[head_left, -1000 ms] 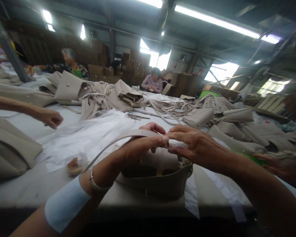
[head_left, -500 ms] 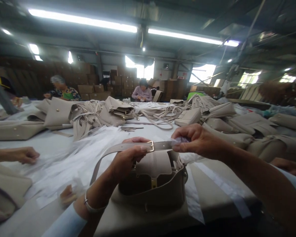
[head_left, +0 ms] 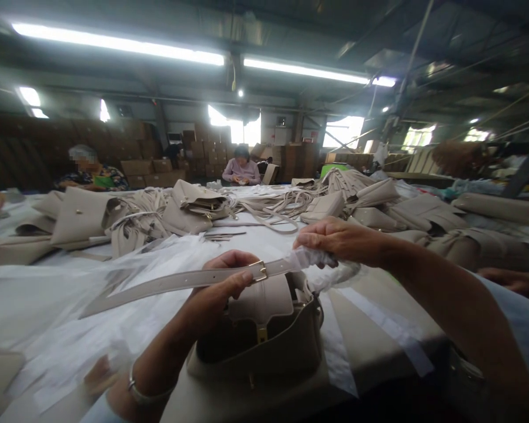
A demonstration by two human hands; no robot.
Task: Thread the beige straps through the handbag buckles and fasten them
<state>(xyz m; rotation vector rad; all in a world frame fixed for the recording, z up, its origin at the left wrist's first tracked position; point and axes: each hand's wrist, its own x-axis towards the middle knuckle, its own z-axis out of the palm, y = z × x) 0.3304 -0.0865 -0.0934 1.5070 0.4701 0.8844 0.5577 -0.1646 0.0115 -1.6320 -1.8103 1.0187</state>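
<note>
A beige strap [head_left: 171, 281] with a gold buckle [head_left: 260, 271] stretches across the view above an open beige handbag [head_left: 264, 352]. My left hand [head_left: 223, 279] is closed on the strap just left of the buckle, thumb on top. Clear plastic wrap [head_left: 306, 258] covers the strap's right part, and my right hand [head_left: 330, 239] grips it there, fingers pinched. Leftward, the strap's free end slants down over white sheets. The handbag stands upright beneath my hands, its flap [head_left: 268, 296] with a gold clasp tucked into the opening.
White sheets [head_left: 158, 305] spread over the table to the left. Beige bags [head_left: 194, 205] and bundles of straps [head_left: 136, 217] lie piled along the far side. Another person's hand [head_left: 99, 376] is at lower left. A person in a pink top [head_left: 241, 168] sits across the table.
The strap's free end has swung out to the left, from hanging down to lying nearly straight. More plastic wrap now shows at my right hand. The view has turned slightly right.
</note>
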